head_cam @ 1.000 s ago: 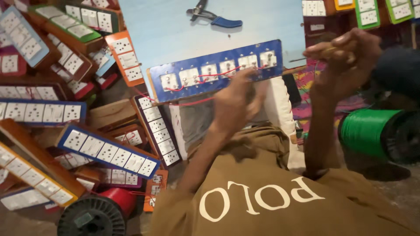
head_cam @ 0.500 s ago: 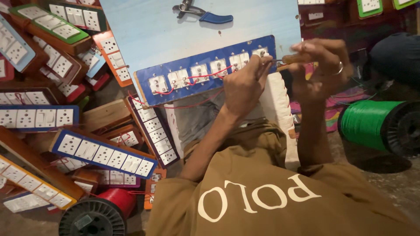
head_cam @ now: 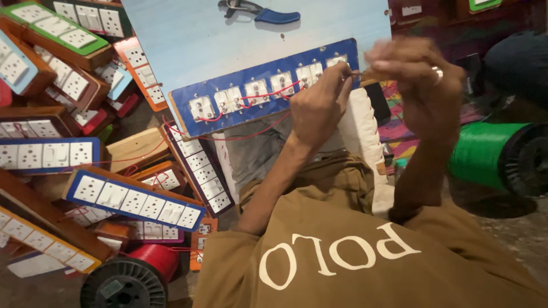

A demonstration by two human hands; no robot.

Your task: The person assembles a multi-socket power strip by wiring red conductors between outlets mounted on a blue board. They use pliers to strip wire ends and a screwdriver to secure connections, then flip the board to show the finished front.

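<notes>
A long blue switch panel (head_cam: 251, 97) is turned back side up over my lap, showing several white switch backs linked by a red wire (head_cam: 268, 93). My left hand (head_cam: 319, 108) grips the panel's right end, fingertips on the last switch back. My right hand (head_cam: 419, 85), with a ring on one finger, is closed on a small amber-handled screwdriver (head_cam: 372, 75). The tool's tip points at that same end of the panel. Both hands nearly touch there.
Many finished switch boards in wooden boxes (head_cam: 131, 199) are piled at the left. A pale blue board (head_cam: 217, 45) behind carries blue-handled pliers (head_cam: 260, 11). A green wire spool (head_cam: 491, 154) lies at the right, a red spool (head_cam: 134, 274) at the bottom left.
My left hand rose from under the panel's middle to its right end. My right hand came down and leftward to meet it there. The view has closed in on the panel.
</notes>
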